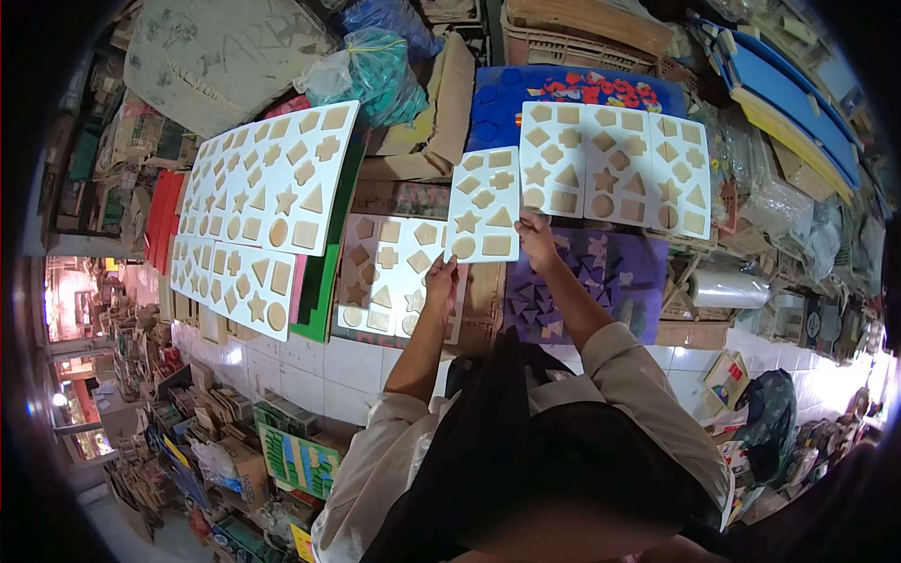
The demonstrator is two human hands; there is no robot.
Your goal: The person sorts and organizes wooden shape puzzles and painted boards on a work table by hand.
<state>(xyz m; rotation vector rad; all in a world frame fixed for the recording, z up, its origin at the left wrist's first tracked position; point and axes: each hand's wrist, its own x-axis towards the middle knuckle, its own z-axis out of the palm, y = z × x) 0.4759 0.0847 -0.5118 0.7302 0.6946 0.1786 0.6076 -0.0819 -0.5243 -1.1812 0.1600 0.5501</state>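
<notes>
Between my two hands is a white shape puzzle board (484,208) with recesses shaped like a star, circle, triangle, cross and others. My left hand (443,280) pinches its lower left corner, and my right hand (535,242) grips its lower right edge. More boards of the same kind (601,159) lie side by side just beyond my right hand. Below and left of the held board, further white boards (389,272) lie on the work surface, partly covered by it. A purple sheet (648,281) with small triangular pieces on it is under my right forearm.
Large white boards (267,183) rest at the left over a green panel (328,263). Red and orange pieces (601,89) lie on a blue sheet (493,84) at the back. A cardboard box (455,103), a teal bag (380,80) and a plastic roll (727,288) surround the work area.
</notes>
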